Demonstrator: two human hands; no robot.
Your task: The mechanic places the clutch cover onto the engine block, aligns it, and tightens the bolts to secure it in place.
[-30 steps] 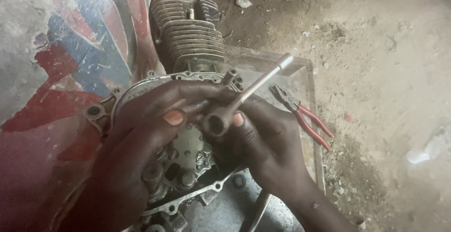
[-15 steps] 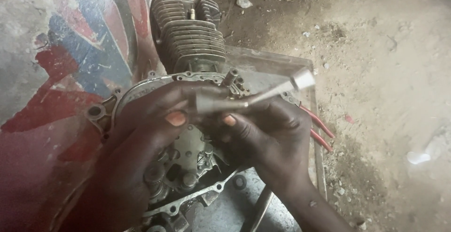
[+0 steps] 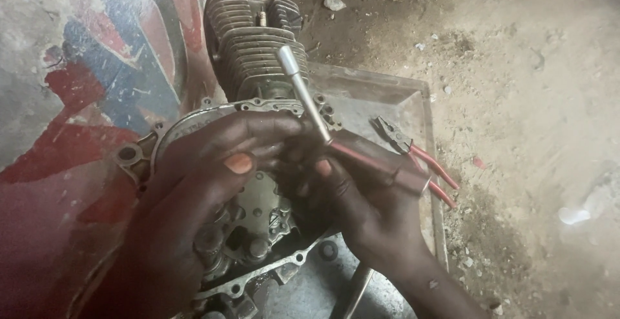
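Centrally, T-handle wrench point(image 3: 310, 102) pinched between right hand point(image 3: 368, 203) fingers, left hand point(image 3: 194, 183) alongside

Dim, soft daylight from the right (sharp overall), deep shadow at left.

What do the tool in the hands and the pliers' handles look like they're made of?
The silver T-shaped socket wrench looks like bare steel, dull grey with a faint sheen. The red-handled pliers seem to have rubber or plastic sleeves, smooth and matte, over dark metal.

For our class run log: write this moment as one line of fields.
left hand: on engine case | right hand: holds socket driver, red grip | pliers: lying in metal tray | engine: finned cylinder up
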